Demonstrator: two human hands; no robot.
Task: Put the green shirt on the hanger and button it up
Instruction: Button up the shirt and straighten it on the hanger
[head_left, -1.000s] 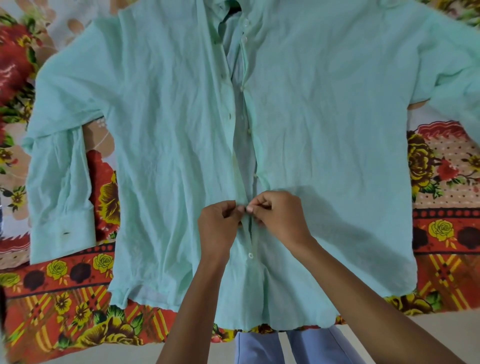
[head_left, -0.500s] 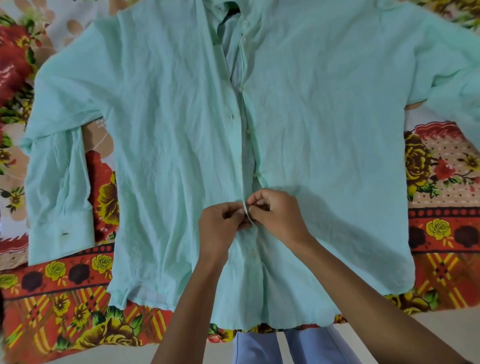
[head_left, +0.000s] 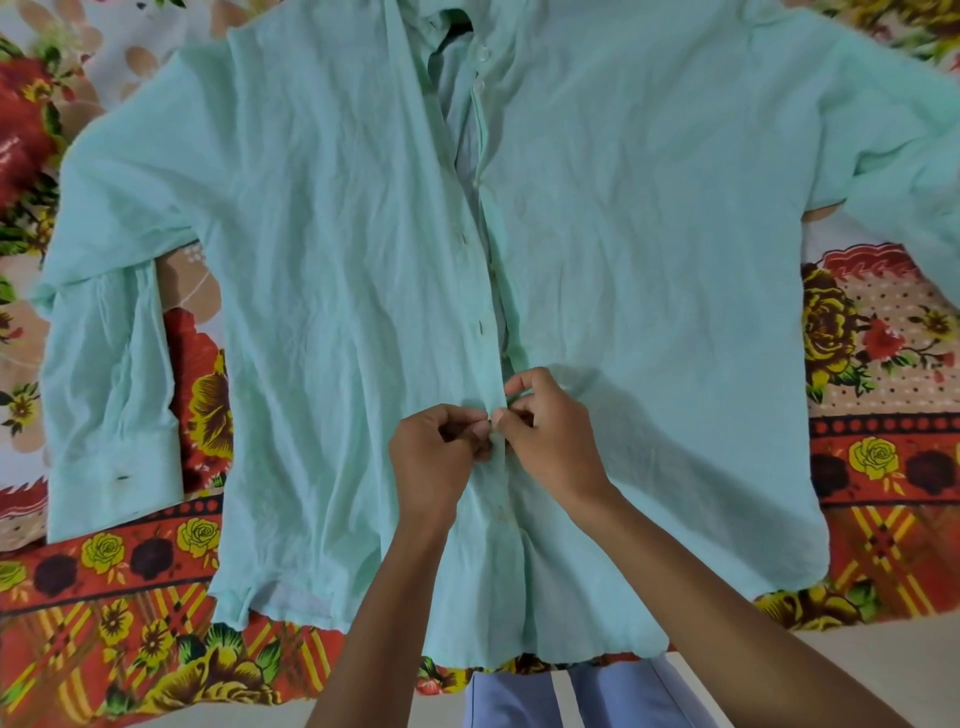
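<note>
The green shirt (head_left: 649, 291) is spread front-up on a floral bedsheet (head_left: 883, 467), collar away from the camera, and the buttoning step is judged to be in hand. The hanger cannot be made out; it is presumed to be hidden inside the shirt. The placket (head_left: 488, 332) is being worked low down the front: the left hand (head_left: 434, 457) pinches one edge with its fingers curled together, and the right hand (head_left: 553, 436) pinches the facing edge, fingertips of both hands meeting at the seam. Whether a button is between them cannot be told. Above the hands the placket gapes and the upper buttons (head_left: 483, 52) appear undone. Next, the button would need to be pushed through its hole and the grip moved to the following one.

Compared with the earlier frames, the small opening seen below the hands has been closed, and both hands have been kept at nearly the same place on the seam
</note>
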